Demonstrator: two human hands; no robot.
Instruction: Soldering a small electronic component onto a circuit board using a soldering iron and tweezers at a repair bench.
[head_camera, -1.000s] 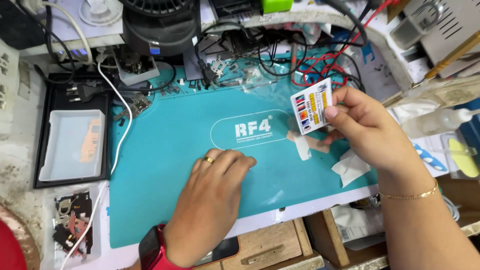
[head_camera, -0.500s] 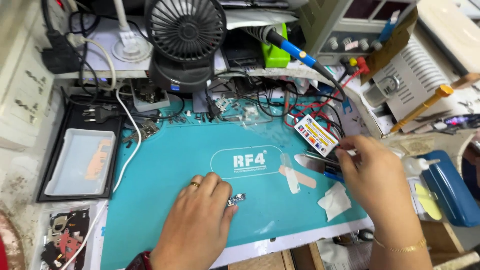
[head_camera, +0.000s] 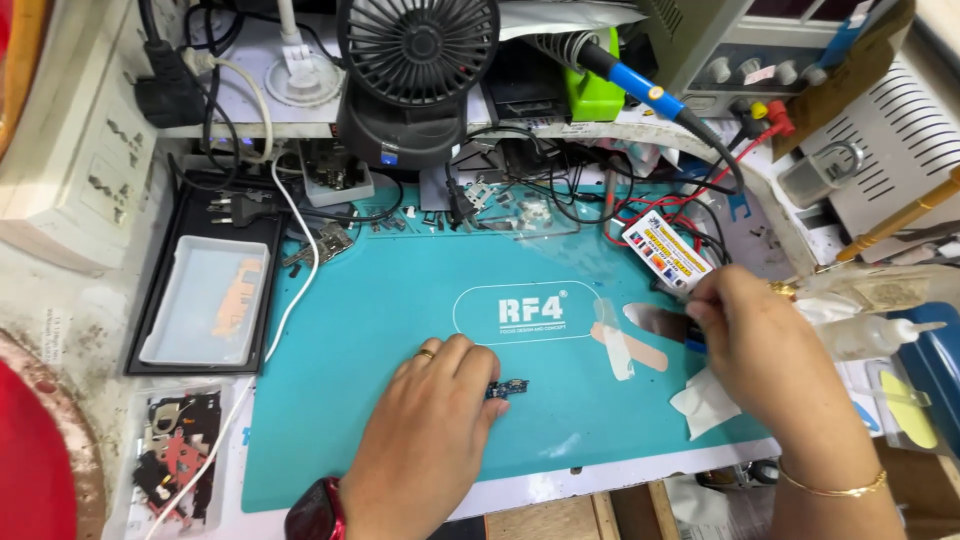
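Observation:
My left hand (head_camera: 430, 425) rests palm down on the teal work mat (head_camera: 380, 300), a ring on one finger. Its fingertips press on a small dark circuit board (head_camera: 510, 388). My right hand (head_camera: 765, 345) is at the mat's right side, gripping a flat metal blade tool (head_camera: 655, 320) with a blue handle, the blade pointing left. A small white card with coloured stripes (head_camera: 668, 255) sits just above those fingertips; I cannot tell whether the hand holds it. Pale tape strips (head_camera: 625, 348) lie on the mat under the blade tip.
A crumpled white tissue (head_camera: 705, 402) lies by my right hand. A black fan (head_camera: 415, 60), tangled cables and a soldering iron (head_camera: 640, 85) crowd the back. At the left sit a black tray (head_camera: 165, 300) and a parts box (head_camera: 175, 460). A squeeze bottle (head_camera: 880, 335) lies right.
My right hand has come down from holding the striped card up and now grips the blade tool low over the mat. My left hand's fingertips now rest on the small board.

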